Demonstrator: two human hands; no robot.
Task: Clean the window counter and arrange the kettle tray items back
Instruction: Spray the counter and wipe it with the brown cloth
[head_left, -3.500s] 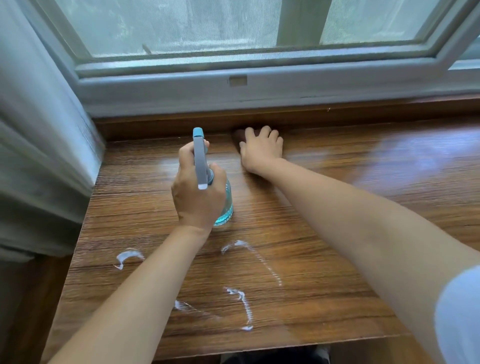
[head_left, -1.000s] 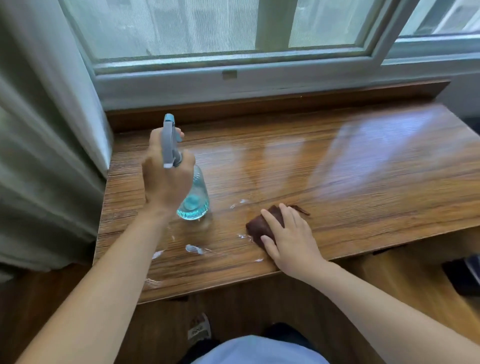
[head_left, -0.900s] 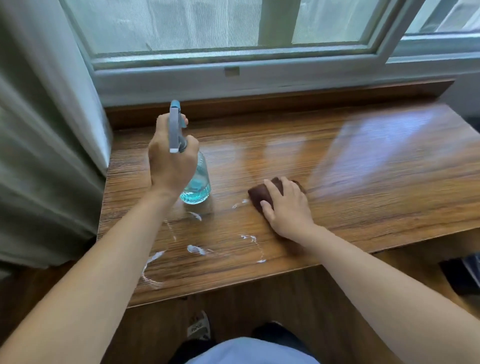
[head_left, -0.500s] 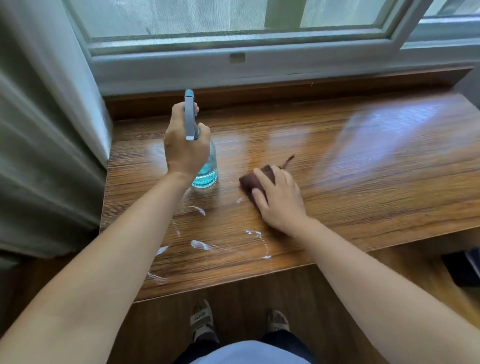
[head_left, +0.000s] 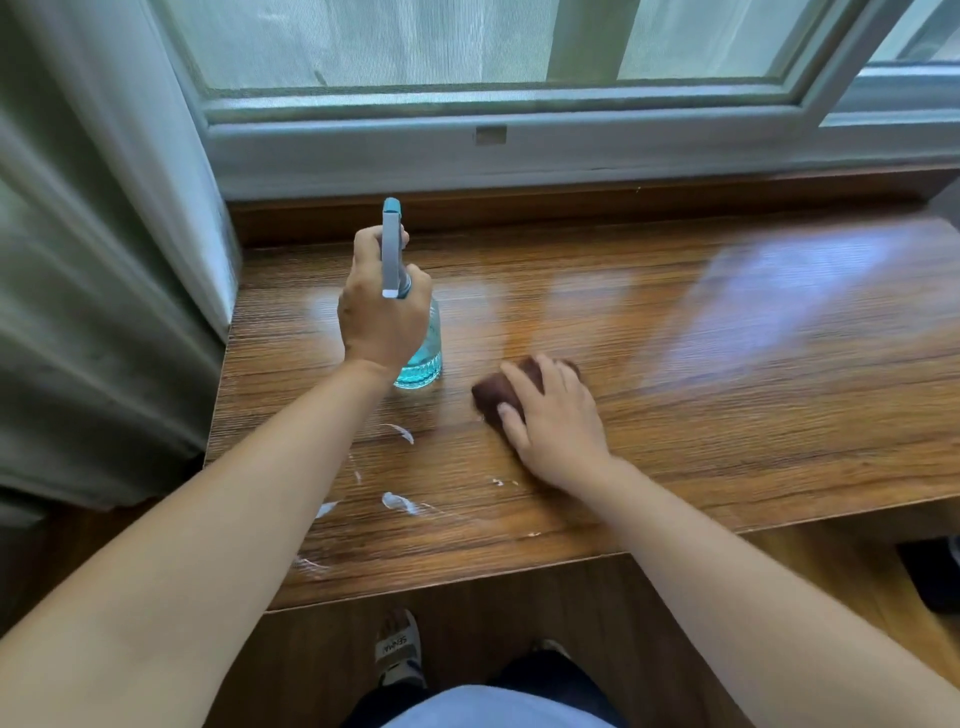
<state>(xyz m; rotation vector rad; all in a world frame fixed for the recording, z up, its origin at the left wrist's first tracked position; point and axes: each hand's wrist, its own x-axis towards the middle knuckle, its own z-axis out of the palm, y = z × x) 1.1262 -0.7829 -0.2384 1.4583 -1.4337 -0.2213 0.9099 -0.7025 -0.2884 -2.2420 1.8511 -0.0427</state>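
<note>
From my feed, the left hand (head_left: 382, 322) has its grip wrapped round a spray bottle (head_left: 415, 338) with blue liquid, standing on the wooden surface (head_left: 727, 374) toward the left end. Just beside it, the right hand (head_left: 550, 421) lies flat with fingers spread, pressing a brown cloth (head_left: 498, 392) down onto the wood.

White foam smears (head_left: 400, 501) sit nearer the front edge, between the two forearms and partly under the left one. A curtain (head_left: 93, 260) hangs right against the surface's left edge, so that side is tight. The window frame (head_left: 519, 150) runs along the back behind a raised wooden lip. To the right there's a long glossy stretch of bare wood, plenty of room for sliding the cloth. Below the front edge I can see a shoe (head_left: 397, 649) on the floor.
</note>
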